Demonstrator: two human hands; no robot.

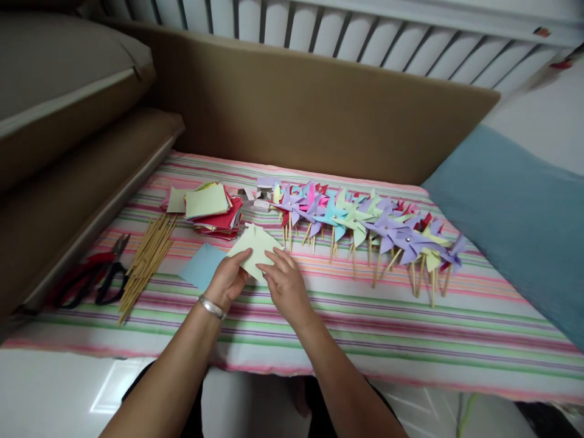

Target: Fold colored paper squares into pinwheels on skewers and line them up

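Note:
A pale green paper square (pixel 256 244) is turned corner-up between my two hands, with what look like slits at its top corner. My left hand (pixel 229 277) pinches its left side, thumb on top; a silver bracelet circles that wrist. On the paper's right side, my right hand (pixel 285 283) is closed with its fingertips on the sheet. Just left of my left hand a light blue paper square (pixel 203 266) lies flat, partly under the green one. Behind them sits a pile of coloured paper squares (pixel 214 210) in green, yellow and red.
Many paper pinwheels (pixel 360 216) on sticks spread to the right. Wooden sticks (pixel 148 258) and scissors (pixel 103 274) lie at left. Small grey boxes (pixel 260 196) stand behind the paper. A brown board (pixel 301 112) backs the striped cloth (pixel 387 334); brown cushions (pixel 86 164) are stacked left.

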